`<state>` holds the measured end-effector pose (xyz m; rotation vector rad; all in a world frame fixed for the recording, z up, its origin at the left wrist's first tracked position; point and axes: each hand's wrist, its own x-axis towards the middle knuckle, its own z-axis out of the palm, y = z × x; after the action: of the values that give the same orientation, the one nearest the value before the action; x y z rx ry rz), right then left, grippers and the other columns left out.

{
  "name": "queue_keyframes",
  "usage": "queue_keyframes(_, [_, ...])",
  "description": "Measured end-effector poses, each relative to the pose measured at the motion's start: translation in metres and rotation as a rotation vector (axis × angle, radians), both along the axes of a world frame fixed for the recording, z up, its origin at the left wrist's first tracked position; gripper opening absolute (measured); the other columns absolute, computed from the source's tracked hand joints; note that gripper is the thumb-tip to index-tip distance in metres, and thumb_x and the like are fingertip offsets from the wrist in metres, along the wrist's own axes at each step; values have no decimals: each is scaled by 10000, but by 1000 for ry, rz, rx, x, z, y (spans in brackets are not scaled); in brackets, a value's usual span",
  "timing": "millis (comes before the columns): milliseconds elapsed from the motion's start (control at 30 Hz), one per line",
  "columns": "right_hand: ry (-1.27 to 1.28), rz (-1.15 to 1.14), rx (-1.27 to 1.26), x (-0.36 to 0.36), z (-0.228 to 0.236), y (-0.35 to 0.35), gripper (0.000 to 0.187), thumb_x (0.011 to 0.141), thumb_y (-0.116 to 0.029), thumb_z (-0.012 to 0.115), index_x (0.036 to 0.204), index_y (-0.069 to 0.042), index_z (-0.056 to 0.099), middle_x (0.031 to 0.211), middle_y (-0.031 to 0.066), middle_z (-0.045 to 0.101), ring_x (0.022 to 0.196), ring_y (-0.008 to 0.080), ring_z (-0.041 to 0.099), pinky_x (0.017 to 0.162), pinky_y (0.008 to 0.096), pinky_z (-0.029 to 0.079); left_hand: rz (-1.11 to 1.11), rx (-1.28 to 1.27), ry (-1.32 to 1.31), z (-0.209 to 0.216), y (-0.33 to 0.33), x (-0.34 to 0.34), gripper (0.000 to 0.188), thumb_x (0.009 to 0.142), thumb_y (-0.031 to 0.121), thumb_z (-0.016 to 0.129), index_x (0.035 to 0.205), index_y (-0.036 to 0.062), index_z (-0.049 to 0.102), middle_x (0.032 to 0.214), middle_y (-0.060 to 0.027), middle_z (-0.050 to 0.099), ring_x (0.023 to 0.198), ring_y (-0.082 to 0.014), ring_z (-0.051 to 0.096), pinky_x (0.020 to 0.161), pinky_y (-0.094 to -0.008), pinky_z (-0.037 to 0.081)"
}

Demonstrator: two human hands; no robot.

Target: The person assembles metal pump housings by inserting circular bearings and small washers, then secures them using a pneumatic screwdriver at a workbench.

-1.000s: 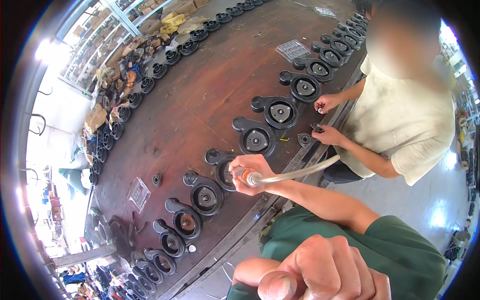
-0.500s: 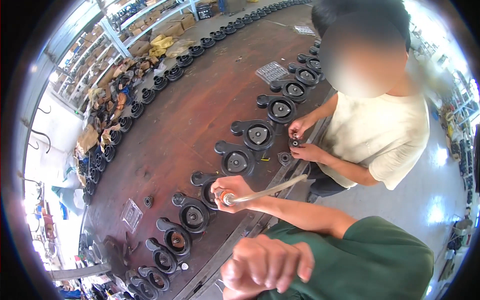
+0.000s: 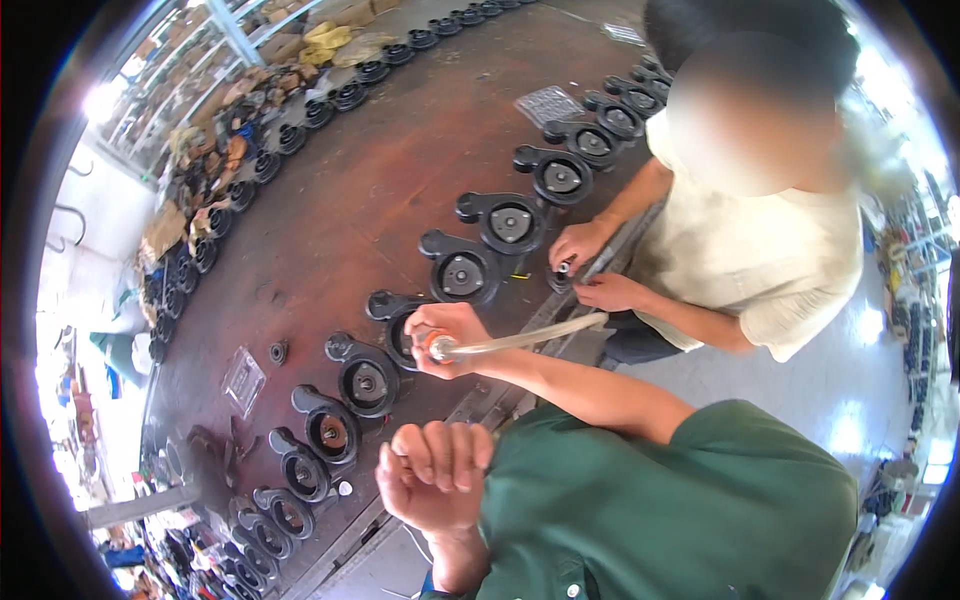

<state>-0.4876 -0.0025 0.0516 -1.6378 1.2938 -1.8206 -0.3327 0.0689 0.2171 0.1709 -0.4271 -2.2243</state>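
Observation:
My right hand is wrapped round an upright power screwdriver with an orange collar, and a pale hose runs from its top. Beneath that hand is a black round housing with a side arm, mostly covered; the tool's tip is hidden. My left hand is raised in front of my green shirt, its fingers curled in and its palm out of sight. The nearest housing to its left holds a rust-brown disc. Another housing, with a grey plate inside, lies between the two hands.
More black housings line the bench edge. A co-worker's hands work on a small dark part to the right. On the brown bench lie a ring-shaped part and a clear tray. Dark round parts follow the far edge.
My left hand has moved left and turned, its fingers still curled. My right hand stays over the same housing with the screwdriver. The co-worker's hands have lowered the small part toward the bench.

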Motion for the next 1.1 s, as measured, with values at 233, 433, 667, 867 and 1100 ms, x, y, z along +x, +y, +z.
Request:
queue_keyframes(233, [81,-6,-5,-1,16,1,313,685,-144,829,899,-96,605,768,53,657,664,243,662,600,317,506,-3,-43,-1,-4,-10,2,432,1065,337,447,697,111,446,618,-15,422,585,-158,420,689,-362,386])
queue_keyframes(433, [103,94,-20,-4,22,6,395,653,-110,840,971,-60,612,855,72,658,728,257,647,643,347,491,-5,28,13,-9,-11,7,419,1058,320,457,696,111,435,625,-14,419,617,-158,431,690,-360,379])
queue_keyframes(667, [116,91,-3,3,22,1,442,660,-196,860,1001,-68,609,840,72,662,735,256,663,650,340,505,121,184,-34,-14,-20,18,403,1037,319,496,697,118,416,618,-5,384,600,-154,406,661,-344,367])
queue_keyframes(867, [145,63,28,4,19,2,452,631,-161,869,997,-89,614,830,56,673,727,256,670,654,344,521,156,329,-103,-27,-25,24,413,1039,298,504,681,121,399,613,-2,353,594,-151,381,661,-341,358])
queue_keyframes(1100, [93,56,59,6,23,-1,411,629,-245,904,903,-90,640,780,84,676,727,281,687,644,351,519,181,301,-161,-34,-25,23,375,1029,270,516,709,105,413,633,-17,359,626,-163,385,665,-344,362])
